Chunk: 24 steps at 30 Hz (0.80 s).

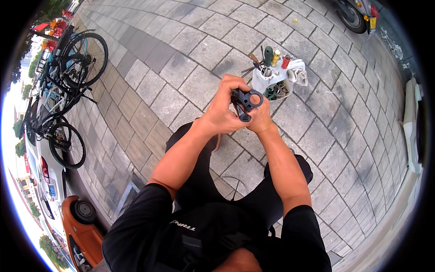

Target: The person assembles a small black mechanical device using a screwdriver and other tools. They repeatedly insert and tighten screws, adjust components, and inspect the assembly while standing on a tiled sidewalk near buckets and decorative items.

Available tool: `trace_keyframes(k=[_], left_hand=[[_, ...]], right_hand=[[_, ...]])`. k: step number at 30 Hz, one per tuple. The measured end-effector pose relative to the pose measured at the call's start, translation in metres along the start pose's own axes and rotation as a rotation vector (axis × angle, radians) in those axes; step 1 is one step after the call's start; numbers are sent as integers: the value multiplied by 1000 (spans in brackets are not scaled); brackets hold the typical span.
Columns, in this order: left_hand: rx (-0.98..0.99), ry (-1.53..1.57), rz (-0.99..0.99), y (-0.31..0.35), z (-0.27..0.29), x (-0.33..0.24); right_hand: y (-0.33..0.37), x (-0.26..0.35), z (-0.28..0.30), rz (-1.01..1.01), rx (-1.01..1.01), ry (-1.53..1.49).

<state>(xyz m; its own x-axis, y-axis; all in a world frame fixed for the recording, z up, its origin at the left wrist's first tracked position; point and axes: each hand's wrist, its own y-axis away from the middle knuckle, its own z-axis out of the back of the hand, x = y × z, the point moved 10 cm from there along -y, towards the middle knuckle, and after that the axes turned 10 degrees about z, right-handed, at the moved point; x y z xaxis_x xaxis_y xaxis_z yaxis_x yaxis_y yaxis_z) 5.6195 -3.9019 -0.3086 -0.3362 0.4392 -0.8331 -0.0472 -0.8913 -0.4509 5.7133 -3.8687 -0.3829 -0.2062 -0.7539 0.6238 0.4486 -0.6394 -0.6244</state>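
Both hands meet in front of me, raised above the paving, around a black lever piece with a round ring clamp [256, 98]; it looks like a bicycle brake or shift lever. My left hand [222, 109] is closed on its left side, fingers curled over the top and thumb below. My right hand [260, 119] grips it from the right, close under the ring, with some fingers hidden behind the part. Just beyond my hands stands a white plastic tool bucket [259, 84]. In its top sit a green-handled tool [268, 55], a brass-coloured piece [276, 57] and a red cylinder [286, 61].
A whitish rag [297, 75] hangs over the bucket's right side. Several bicycles [74, 68] stand at the left, near a white car [47, 181] and an orange vehicle [84, 231]. A scooter [355, 16] is at the far right. Grey stone paving [195, 54] lies around me.
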Motion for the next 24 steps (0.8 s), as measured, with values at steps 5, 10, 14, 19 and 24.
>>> trace_keyframes(k=[5, 10, 14, 19, 24], left_hand=[[-17, -39, -16, -1, 2, 0], [25, -15, -42, -2, -4, -3], [17, 20, -28, 1, -3, -2], [35, 23, -22, 0, -8, 0], [45, -56, -42, -1, -11, -3]], right_hand=[[0, 1, 2, 41, -25, -21], [2, -2, 0, 18, 23, -47], [5, -17, -8, -286, 80, -330], [16, -25, -21, -274, 99, -415], [11, -9, -18, -243, 159, -311]])
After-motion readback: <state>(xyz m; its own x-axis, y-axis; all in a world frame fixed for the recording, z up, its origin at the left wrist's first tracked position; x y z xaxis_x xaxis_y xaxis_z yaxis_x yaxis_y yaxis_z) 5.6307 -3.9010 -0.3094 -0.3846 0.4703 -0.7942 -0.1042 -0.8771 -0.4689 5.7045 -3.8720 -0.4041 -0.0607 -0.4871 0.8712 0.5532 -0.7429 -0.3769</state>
